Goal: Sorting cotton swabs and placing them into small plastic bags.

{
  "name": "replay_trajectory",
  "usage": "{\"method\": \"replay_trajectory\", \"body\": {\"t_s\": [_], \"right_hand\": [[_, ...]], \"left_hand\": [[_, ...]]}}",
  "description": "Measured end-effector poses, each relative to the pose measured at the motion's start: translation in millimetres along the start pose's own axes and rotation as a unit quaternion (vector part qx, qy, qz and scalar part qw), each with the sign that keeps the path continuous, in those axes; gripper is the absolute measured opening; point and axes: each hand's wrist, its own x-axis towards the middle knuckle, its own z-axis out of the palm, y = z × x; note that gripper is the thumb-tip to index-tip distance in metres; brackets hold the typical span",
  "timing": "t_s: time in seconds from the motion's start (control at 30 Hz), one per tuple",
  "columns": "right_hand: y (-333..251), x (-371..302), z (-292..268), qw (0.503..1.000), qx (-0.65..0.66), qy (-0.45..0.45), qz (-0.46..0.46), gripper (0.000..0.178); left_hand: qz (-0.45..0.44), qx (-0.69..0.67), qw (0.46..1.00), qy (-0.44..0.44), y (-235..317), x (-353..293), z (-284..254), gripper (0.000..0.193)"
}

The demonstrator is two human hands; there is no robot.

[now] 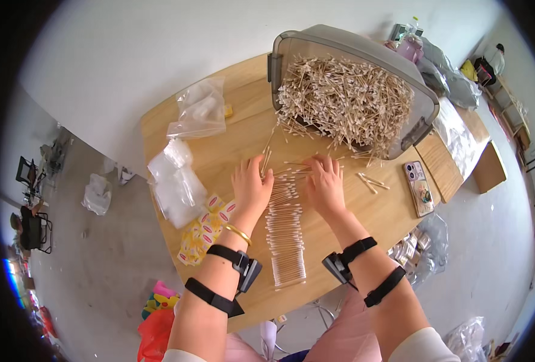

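A long row of cotton swabs (285, 241) lies side by side on the wooden table, running from between my hands toward me. My left hand (252, 188) is at the row's far left, thumb and forefinger closed on a few upright-slanting cotton swabs (267, 158). Across from it, my right hand (326, 186) has its fingertips pinched at the end of a cotton swab lying crosswise, beside the far end of the row. Beyond both hands, a tipped grey plastic bin (427, 111) spills a big heap of loose cotton swabs (346, 99) toward the table.
Clear plastic bags (180, 187) and yellow-white printed labels (204, 232) lie at the left of the wooden table (243, 105). A few stray swabs (373, 182) and a phone (419, 188) are at the right. A cardboard box (489, 169) stands farther right.
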Motion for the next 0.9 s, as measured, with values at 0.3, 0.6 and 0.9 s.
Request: {"method": "replay_trajectory", "body": {"t_s": [0.3,0.6,0.9], "right_hand": [[17,27,-7,0.999,-0.031,-0.004,-0.040,0.016],[26,38,-5,0.997,-0.055,0.037,-0.036,0.009],[-22,45,30,0.989,0.111,-0.004,-0.101,0.010]], "left_hand": [[-0.077,0.060,0.994,-0.052,-4,34,10,0.018],[-0.067,-0.076,0.987,-0.122,5,19,-6,0.005],[0.013,-0.030,0.999,0.002,3,1,-25,0.021]]}}
